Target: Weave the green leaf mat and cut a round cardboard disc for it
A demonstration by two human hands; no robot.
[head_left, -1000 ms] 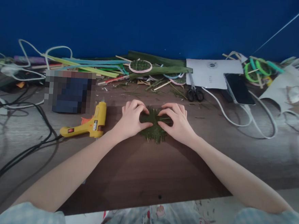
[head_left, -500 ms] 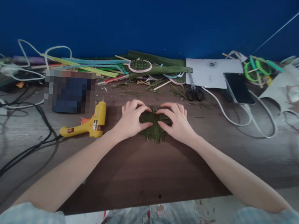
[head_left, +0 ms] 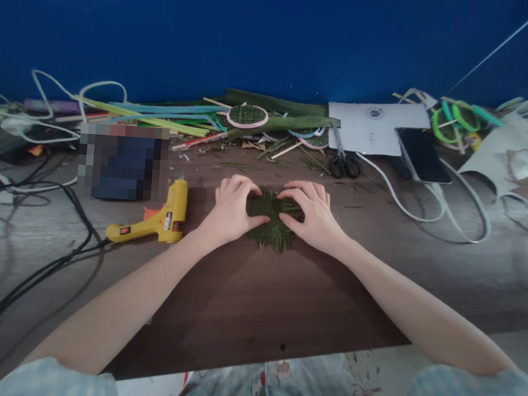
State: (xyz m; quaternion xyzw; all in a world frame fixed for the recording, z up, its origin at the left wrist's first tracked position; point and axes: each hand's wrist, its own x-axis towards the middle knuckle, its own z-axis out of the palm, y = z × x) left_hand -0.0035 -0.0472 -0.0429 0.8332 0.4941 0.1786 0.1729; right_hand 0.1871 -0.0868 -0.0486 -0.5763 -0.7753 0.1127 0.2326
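A small dark green mat woven from leaf strips (head_left: 274, 228) lies on the brown table, with frayed strip ends along its front edge. My left hand (head_left: 235, 208) curves around its left side, thumb pressed on its face and index finger at its upper edge. From the other side my right hand (head_left: 311, 214) grips it, thumb and index fingertips on the weave and the other fingers bent behind. Both palms partly hide the mat's sides. Left of my hands, a yellow hot glue gun (head_left: 167, 218) lies on its side.
Behind my hands are leaf strips (head_left: 292, 109), a pink-rimmed woven round (head_left: 247, 116) and black scissors (head_left: 344, 164). To the right lie a white paper (head_left: 363, 129), a phone (head_left: 423, 155) and a white cable (head_left: 464, 239). Black cords (head_left: 55, 268) run along the left.
My left index finger has drawn back slightly to the left, uncovering more of the mat's upper edge. My right hand and the mat stay nearly in place.
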